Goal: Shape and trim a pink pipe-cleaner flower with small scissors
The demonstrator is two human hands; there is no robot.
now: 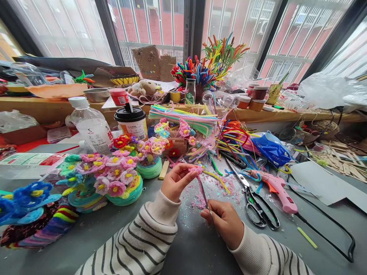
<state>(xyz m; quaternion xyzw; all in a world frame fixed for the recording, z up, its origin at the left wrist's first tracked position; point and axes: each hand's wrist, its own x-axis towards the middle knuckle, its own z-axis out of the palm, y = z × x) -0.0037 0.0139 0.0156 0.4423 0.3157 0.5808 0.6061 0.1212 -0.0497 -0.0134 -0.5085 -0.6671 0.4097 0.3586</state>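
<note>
My left hand (178, 181) is closed in a pinch on a small fuzzy pink pipe cleaner piece (196, 169) above the grey table (183, 244). Lower and to the right, my right hand (225, 220) wraps around a thin dark strip (204, 194), which slants up to the pink piece. Whether the strip is a tool or a bare wire, I cannot tell. Pink fluff (198, 200) lies scattered on the table beneath the hands. Right of them rest black-handled scissors (249, 198), blades pointing away, and a pink glue gun (282, 191).
Pipe-cleaner flowers (116, 172) in round bases stand at left, near a plastic bottle (90, 126) and a lidded cup (132, 124). Bundled pastel pipe cleaners (183, 120) lie behind. The glue gun's black cord (323, 235) loops across the right side. A cluttered ledge (160, 109) runs below the windows.
</note>
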